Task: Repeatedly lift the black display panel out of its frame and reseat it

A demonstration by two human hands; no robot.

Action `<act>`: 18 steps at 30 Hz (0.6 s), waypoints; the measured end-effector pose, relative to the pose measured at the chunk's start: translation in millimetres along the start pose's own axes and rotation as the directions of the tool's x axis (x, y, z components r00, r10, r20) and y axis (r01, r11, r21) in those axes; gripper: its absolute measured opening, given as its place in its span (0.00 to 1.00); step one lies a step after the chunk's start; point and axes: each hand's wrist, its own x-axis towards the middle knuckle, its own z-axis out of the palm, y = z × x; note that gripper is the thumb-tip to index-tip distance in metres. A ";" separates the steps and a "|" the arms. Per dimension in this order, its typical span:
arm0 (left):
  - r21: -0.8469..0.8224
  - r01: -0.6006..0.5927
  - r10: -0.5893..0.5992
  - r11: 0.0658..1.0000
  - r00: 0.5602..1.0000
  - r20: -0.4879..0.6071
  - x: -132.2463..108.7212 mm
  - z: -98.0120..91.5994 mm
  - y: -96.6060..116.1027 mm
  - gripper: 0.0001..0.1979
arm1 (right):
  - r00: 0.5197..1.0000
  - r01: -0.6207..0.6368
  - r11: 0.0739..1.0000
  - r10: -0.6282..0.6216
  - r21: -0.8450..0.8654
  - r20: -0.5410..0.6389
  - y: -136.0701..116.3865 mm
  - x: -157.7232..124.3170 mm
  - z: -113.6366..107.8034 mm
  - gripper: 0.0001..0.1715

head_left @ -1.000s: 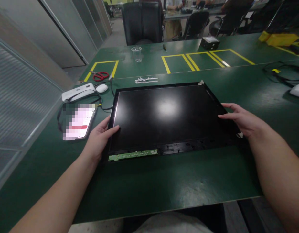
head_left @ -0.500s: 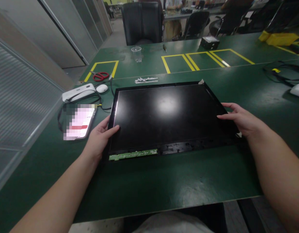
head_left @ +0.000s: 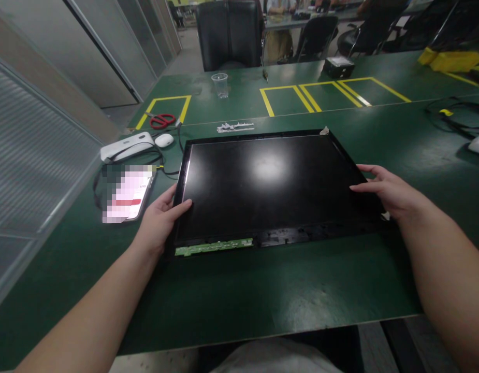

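Observation:
A black LCD screen panel (head_left: 270, 191) with a dark frame lies face up, or just above, the green table (head_left: 262, 295). My left hand (head_left: 159, 220) grips its left edge, thumb on top and fingers at the side. At the right edge my right hand (head_left: 390, 191) holds the panel the same way, thumb over the rim. A long green circuit board (head_left: 214, 247) runs along the front left edge of the panel. Bits of pale tape stick to the far right corner and the near right corner. The undersides of panel and fingers are hidden.
Left of the panel are a phone (head_left: 128, 199), a white power strip (head_left: 126, 146), a white mouse (head_left: 163, 140), cables and red-handled scissors (head_left: 162, 121). Beyond stand a plastic cup (head_left: 220, 85), white scraps (head_left: 234, 127) and a black box (head_left: 338, 67). Yellow bins (head_left: 452, 60) sit far right.
Both hands keep their hold on the panel, and it stays in place. Only a slight shift of the whole view shows.

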 end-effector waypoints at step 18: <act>-0.018 -0.024 0.024 1.000 1.000 0.012 4.1 -3.2 -4.4 0.34 | 1.000 -0.004 1.000 0.004 -0.005 0.014 3.8 6.1 -0.9 0.44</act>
